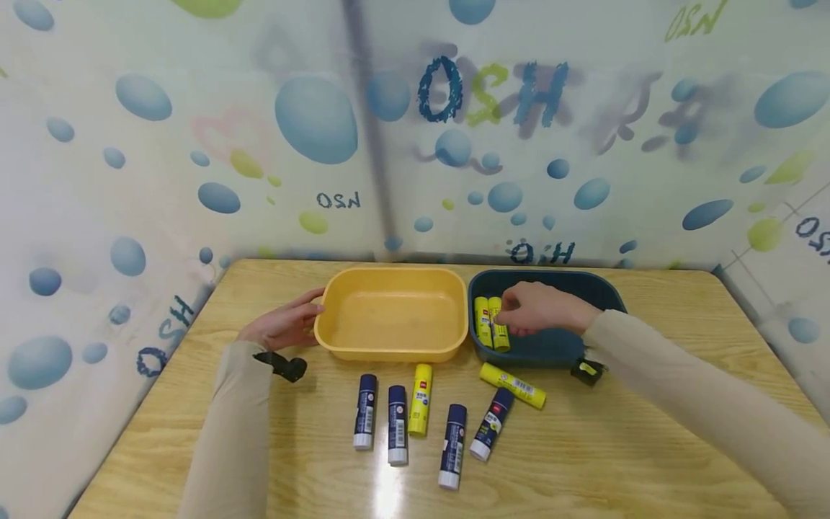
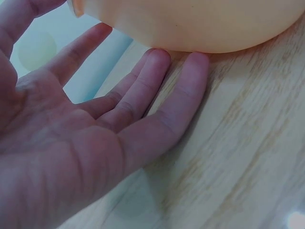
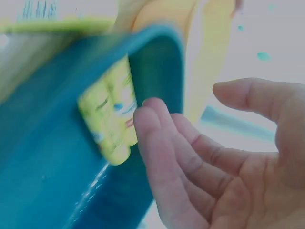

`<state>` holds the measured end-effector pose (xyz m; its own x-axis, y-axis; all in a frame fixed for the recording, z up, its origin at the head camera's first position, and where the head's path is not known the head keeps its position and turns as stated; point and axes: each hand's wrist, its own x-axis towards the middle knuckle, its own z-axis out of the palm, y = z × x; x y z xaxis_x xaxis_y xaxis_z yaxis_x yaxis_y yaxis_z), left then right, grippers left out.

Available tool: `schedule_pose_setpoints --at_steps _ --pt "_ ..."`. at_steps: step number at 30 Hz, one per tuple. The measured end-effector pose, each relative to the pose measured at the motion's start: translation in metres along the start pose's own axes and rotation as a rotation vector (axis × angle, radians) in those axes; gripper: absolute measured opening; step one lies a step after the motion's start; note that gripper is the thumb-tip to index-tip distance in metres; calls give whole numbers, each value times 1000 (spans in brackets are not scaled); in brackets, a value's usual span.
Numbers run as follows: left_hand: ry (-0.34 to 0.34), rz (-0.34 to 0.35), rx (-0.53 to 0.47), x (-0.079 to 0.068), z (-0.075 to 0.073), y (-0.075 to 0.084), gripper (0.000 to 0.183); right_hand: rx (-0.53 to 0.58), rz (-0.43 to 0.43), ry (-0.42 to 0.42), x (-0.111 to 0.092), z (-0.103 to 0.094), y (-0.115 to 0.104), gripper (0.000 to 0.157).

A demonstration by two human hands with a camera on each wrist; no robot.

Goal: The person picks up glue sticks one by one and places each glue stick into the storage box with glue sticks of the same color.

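So we're looking at an orange tray (image 1: 389, 324) on the wood table (image 1: 311, 468), & we'll place everything off that. Our L hand (image 1: 285, 326) is at its left end, fingers loosely spread, tips resting vs. the outside wall, not clamped on it afaict.

Just beside the tray's right end is a dark blue bin (image 1: 551, 346), & our R hand (image 1: 543, 308) is over that. In the R wrist cam we see thumb & fingers well apart w/ nothing btwn them. Right by those fingers, inside the bin at the end nearest the orange tray, is a pair of yellow glue sticks (image 1: 483, 323) lying side by side. Can't tell if we're touching them tbh.

In front of the orange tray we've got two navy glue sticks (image 1: 365, 411), then a loose yellow stick (image 1: 420, 400) w/ one end close to its front wall. Out past its front right corner: 2 more navy sticks (image 1: 452, 447) plus another yellow one (image 1: 513, 386) lying at an angle. Behind the tray = bubble-print wall (image 1: 318, 119).
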<state>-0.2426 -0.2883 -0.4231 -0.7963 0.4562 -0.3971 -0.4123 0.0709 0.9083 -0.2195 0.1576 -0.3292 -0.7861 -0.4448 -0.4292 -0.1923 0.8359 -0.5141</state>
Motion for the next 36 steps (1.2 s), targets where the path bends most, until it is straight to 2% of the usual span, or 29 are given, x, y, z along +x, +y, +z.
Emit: schedule_pose_setpoints --at_steps 7,14,20,25,36 --pt "33 -23 -13 -1 1 2 61 -104 -132 127 -41 25 -5 13" --pt "51 -23 -37 -2 1 3 63 -245 -153 208 -64 53 -1 18" --pt "62 -24 -34 -1 2 2 63 -388 -113 199 -68 75 8 25" --pt "67 -14 -28 -2 2 2 62 -540 -138 235 -64 89 16 35" --pt "64 20 -2 -3 1 -2 62 -651 -160 378 -53 112 13 20"
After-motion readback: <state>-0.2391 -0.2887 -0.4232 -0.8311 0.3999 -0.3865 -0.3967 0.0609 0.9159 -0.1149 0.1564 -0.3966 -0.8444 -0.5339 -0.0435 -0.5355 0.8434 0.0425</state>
